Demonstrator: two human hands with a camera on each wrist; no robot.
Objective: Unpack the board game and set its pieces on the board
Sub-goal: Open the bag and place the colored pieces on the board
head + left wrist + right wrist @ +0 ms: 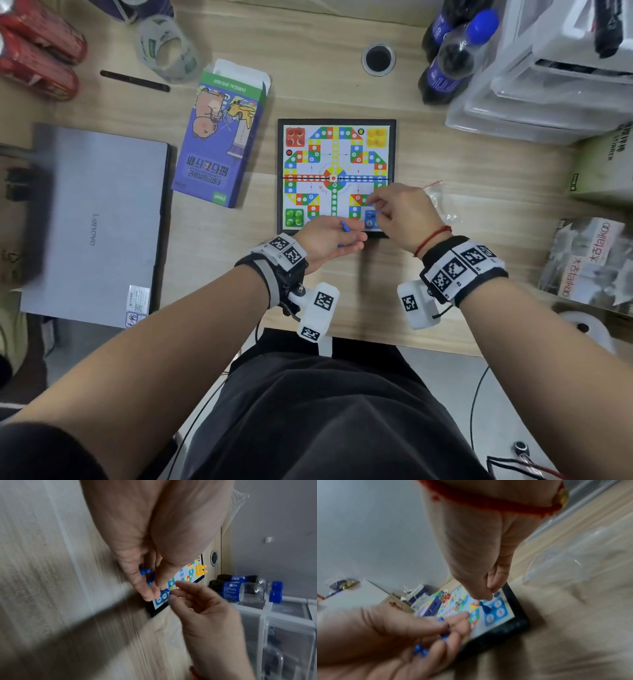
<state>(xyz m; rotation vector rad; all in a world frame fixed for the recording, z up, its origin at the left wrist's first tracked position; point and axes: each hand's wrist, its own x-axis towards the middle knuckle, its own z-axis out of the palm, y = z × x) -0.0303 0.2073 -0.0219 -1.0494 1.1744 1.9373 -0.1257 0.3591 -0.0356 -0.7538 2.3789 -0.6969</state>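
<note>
On the wooden desk (342,85), the board (336,176) is seen at centre frame. Its blue corner (495,610), lower right, lies directly under the right hand (400,212), whose fingertips are pinched above a standing blue piece (485,608); contact cannot be told. Spare blue pieces (344,228) are cupped in the left hand (329,245), just left.

The left hand (145,547) cups blue pawns (144,571) beside the board (197,573), right hand (205,609) near.

Left grip (329,241) cupped; right grip (400,214) pinching

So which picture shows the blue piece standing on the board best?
The right wrist view: the blue piece stands upright in the blue corner just below the right hand. In the head view that hand mostly covers the corner. In the left wrist view the piece is hidden behind fingertips.
</note>
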